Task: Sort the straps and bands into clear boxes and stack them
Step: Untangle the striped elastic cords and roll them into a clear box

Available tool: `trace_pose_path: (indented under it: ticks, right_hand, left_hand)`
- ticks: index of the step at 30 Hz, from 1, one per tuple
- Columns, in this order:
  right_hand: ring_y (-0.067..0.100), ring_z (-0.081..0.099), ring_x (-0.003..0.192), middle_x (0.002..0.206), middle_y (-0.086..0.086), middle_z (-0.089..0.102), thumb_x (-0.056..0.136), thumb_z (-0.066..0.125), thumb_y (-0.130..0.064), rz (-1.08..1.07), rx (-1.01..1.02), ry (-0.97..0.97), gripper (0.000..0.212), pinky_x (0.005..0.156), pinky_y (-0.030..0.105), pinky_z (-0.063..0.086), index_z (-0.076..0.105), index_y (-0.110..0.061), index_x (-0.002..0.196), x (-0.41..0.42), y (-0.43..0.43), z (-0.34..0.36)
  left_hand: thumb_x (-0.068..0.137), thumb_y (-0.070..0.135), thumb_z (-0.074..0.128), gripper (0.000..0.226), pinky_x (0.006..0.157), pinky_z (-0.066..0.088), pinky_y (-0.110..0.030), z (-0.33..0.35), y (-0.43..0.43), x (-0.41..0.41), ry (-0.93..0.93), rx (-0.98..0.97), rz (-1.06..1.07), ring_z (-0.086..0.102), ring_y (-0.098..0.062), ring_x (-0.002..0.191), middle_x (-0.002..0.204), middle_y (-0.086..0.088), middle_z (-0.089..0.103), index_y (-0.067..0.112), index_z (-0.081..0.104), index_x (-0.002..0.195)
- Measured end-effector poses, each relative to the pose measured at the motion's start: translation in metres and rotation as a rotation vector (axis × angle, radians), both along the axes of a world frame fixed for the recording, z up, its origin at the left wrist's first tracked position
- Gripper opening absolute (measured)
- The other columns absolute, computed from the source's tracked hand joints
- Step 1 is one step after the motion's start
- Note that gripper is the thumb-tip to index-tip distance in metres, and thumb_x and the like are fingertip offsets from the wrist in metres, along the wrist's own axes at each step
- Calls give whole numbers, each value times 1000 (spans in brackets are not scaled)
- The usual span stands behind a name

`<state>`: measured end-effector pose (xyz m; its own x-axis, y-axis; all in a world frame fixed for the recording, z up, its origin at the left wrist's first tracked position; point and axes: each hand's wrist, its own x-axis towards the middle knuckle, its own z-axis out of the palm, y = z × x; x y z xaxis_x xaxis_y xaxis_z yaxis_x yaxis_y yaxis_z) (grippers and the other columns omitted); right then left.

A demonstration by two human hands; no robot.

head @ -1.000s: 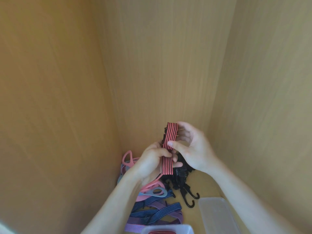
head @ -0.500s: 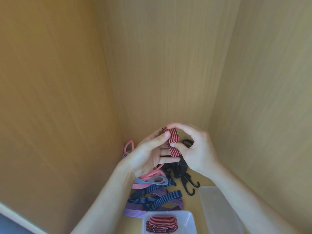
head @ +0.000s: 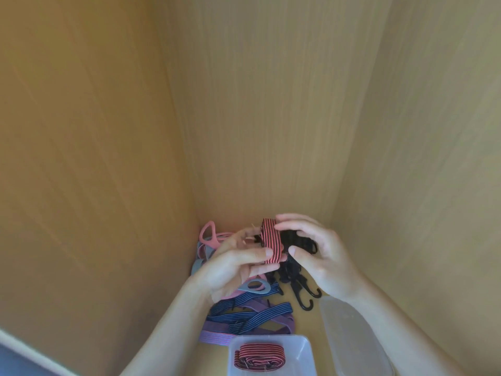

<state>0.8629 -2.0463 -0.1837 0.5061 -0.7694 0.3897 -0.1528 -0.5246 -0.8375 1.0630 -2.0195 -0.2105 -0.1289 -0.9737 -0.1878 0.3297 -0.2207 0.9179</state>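
Red-and-black striped elastic strap, folded, pinched by fingers of left hand and right hand; a second strap lies coiled in one clear plastic box.

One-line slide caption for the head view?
Over the loose pile, the left hand and right hand pinch a folded red-and-black striped strap; a matching coiled strap lies in the clear box.

The person's left forearm and right forearm are bare as far as the picture's edge, uncovered at both wrists. The left grip and right grip are bare hands with short fingernails.
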Motion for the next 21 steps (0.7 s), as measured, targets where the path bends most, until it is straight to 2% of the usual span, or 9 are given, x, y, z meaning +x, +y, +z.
trace_pose_path:
  ticks: [2,3,6,8,10,13,16,18,21]
  right_hand:
    - [9,50,132,136,-13,57,91,63,0,-26,96,-2,36,104,33,43,69,-23,118,-3,1,-14]
    - [7,52,129,134,-12,57,92,63,3,-54,148,6,37,103,32,45,69,-23,117,-3,2,-24]
    - [7,59,118,128,-6,60,95,63,-2,-110,322,11,32,94,27,52,66,-25,116,0,14,-50]
    - [10,63,115,126,0,63,96,64,-5,-93,427,1,30,90,25,53,63,-25,118,1,26,-67]
    - [11,63,115,127,-2,64,96,65,-4,-83,474,-18,34,90,28,53,61,-25,123,-1,36,-82]
    - [10,64,114,123,-13,65,93,66,-14,-71,502,-56,36,89,26,53,60,-29,125,-5,47,-92]
    - [14,67,110,122,-9,68,87,66,-24,-60,552,-83,39,89,27,54,60,-27,126,-6,58,-99]
    - [19,68,108,123,-4,68,88,67,-18,-47,587,-93,42,92,31,55,57,-24,128,-6,68,-107]
    - [23,67,110,123,2,66,89,69,6,-62,638,-127,47,91,31,53,51,-17,126,-7,82,-120]
  left_hand:
    - [76,-7,74,74,106,48,-53,-12,10,2,15,-41,-73,61,-47,119,128,-32,61,5,41,141]
    - [70,-5,78,79,109,44,-56,-20,17,4,10,-34,-80,59,-49,121,130,-30,61,8,43,140]
    - [58,0,86,91,102,49,-57,-42,30,2,-27,1,-41,59,-52,118,125,-28,64,16,47,140]
    - [58,2,88,93,92,55,-52,-49,40,-1,-81,12,-48,65,-45,112,122,-25,66,22,49,140]
    - [62,3,87,90,87,57,-46,-55,50,0,-128,19,-72,67,-38,111,125,-20,66,29,52,140]
    - [69,-2,85,88,94,55,-51,-60,65,2,-193,35,-112,65,-38,117,132,-14,63,31,51,143]
    - [72,-8,79,89,98,53,-55,-66,78,3,-223,72,-141,65,-39,117,136,-14,58,29,48,147]
    - [72,-7,78,89,95,56,-50,-67,86,4,-242,81,-154,66,-37,116,138,-13,56,30,48,147]
    - [75,-10,75,80,97,55,-50,-69,97,6,-263,80,-180,66,-35,115,134,-11,62,19,50,145]
